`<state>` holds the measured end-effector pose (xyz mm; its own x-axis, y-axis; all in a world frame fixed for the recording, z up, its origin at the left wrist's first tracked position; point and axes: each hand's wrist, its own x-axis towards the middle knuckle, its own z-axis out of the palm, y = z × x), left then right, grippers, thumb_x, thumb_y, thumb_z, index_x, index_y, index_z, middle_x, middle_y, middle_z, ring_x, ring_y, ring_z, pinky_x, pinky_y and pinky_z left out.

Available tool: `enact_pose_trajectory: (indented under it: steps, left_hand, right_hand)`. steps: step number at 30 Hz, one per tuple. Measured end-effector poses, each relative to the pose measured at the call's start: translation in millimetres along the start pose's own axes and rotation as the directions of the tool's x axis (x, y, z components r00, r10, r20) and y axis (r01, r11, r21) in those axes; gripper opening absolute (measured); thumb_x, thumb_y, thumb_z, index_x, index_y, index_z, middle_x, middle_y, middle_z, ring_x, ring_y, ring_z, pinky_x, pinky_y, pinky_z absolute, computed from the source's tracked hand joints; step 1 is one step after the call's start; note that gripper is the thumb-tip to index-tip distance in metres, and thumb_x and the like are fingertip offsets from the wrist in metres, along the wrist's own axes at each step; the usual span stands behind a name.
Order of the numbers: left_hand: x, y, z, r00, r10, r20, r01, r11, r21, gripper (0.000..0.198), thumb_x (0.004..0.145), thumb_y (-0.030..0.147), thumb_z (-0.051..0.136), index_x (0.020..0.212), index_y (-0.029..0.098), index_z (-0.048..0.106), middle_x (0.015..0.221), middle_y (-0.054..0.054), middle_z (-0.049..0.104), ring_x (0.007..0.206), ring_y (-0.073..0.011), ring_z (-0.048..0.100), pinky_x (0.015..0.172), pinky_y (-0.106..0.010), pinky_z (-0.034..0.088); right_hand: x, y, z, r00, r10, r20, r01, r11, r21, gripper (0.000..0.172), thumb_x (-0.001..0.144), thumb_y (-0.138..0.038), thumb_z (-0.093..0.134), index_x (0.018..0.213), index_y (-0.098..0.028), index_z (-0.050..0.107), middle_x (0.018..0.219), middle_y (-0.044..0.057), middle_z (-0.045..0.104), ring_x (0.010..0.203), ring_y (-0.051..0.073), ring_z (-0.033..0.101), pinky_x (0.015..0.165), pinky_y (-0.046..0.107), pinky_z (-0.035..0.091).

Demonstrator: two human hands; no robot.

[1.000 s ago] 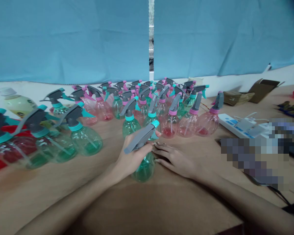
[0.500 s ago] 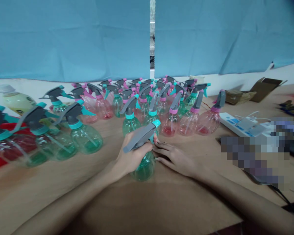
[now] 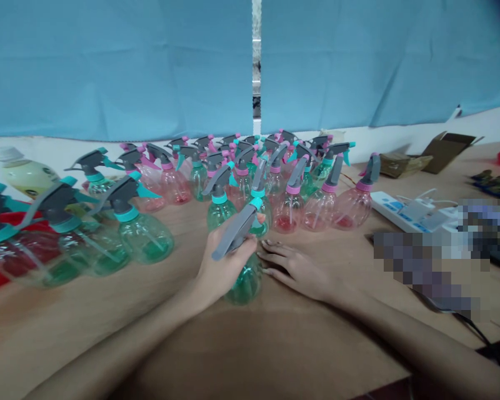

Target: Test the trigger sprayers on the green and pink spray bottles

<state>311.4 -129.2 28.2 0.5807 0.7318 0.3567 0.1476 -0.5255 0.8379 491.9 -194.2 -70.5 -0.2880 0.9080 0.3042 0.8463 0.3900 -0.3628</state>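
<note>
My left hand (image 3: 226, 261) is wrapped round the neck of a green spray bottle (image 3: 245, 284) with a grey and turquoise trigger head. The bottle stands on the table in front of me, its nozzle pointing away, and some of the fingers are hidden behind it. Just to its right, my right hand (image 3: 295, 266) lies palm down on the tabletop, fingers stretched out toward the bottle and holding nothing. Right behind the held bottle stand another green spray bottle (image 3: 221, 208) and a pink spray bottle (image 3: 288, 214).
Several more pink and green spray bottles crowd the back of the table (image 3: 316, 355). Green ones (image 3: 146, 239) stand at left, near a jug (image 3: 27, 172) with pale liquid. To the right lie a white power strip (image 3: 412, 214), cables and an open cardboard box (image 3: 450, 153).
The held bottle's trigger head has tipped and turned slightly to the left in my left hand. My right hand has stayed flat on the table. The view has shifted a little.
</note>
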Motion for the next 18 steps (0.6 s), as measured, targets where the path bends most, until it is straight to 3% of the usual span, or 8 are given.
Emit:
enact_pose_trajectory:
  steps: [5,18]
  left_hand:
    - [0.2,-0.7,1.3,1.0,0.009,-0.029,-0.008,1.0,0.023,0.026,0.081,0.021,0.054,0.106,0.023,0.061,0.073,0.002,0.061,0.079,-0.0174,0.06,0.071,-0.028,0.047]
    - [2.1,-2.6,1.3,0.998,0.056,-0.02,-0.056,0.998,0.009,0.022,0.081,0.022,0.054,0.103,0.021,0.061,0.094,-0.002,0.067,0.08,-0.0161,0.062,0.074,-0.03,0.049]
  right_hand:
    - [0.1,2.0,1.8,1.0,0.004,0.005,-0.004,1.0,-0.024,0.046,0.095,-0.04,0.039,0.133,-0.017,0.048,0.139,0.011,0.047,0.132,0.022,0.038,0.11,0.042,0.032]
    - [-0.1,0.6,1.5,1.0,-0.007,-0.021,0.007,1.0,-0.009,0.044,0.094,-0.039,0.04,0.133,-0.019,0.048,0.138,0.011,0.048,0.131,0.022,0.04,0.109,0.044,0.033]
